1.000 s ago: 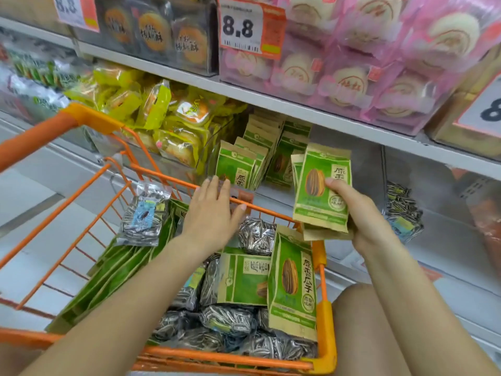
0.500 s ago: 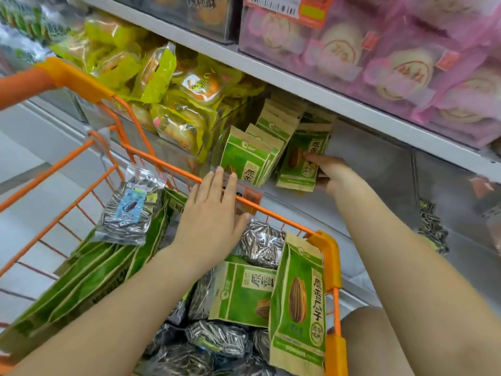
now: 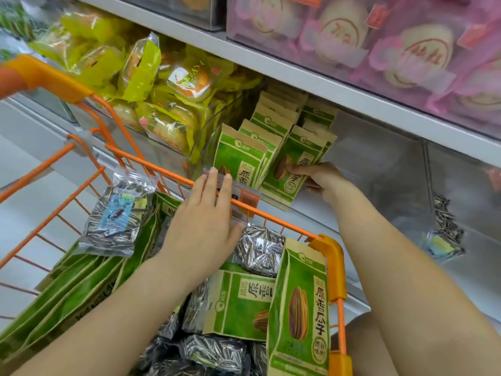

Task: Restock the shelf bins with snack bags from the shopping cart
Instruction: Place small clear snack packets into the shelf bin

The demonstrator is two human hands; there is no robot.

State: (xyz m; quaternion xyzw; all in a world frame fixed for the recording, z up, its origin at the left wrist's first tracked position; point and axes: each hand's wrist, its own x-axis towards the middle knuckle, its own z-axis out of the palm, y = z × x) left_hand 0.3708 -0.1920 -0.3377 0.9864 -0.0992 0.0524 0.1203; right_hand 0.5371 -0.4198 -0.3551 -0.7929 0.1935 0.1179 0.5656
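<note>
My right hand [image 3: 320, 177] pinches a green sunflower-seed bag [image 3: 296, 161] at the front of the clear shelf bin [image 3: 273, 204], beside a row of the same green bags [image 3: 244, 156] standing upright. My left hand [image 3: 206, 226] lies flat with straight fingers over the far rim of the orange cart [image 3: 329, 251], holding nothing. Inside the cart lie more green bags [image 3: 241, 302], one upright green bag [image 3: 298, 308] at the right corner, and clear bags of striped seeds [image 3: 116, 215].
Yellow pastry packs [image 3: 162, 104] fill the bin to the left. Pink cake packs [image 3: 379, 42] sit on the shelf above. A neighbouring clear bin on the right holds one striped seed bag [image 3: 444, 229]. My knee shows under the right arm.
My right hand carried the green bags from above the cart into the shelf bin and now sets them at the front of the row. The left hand stayed on the cart rim.
</note>
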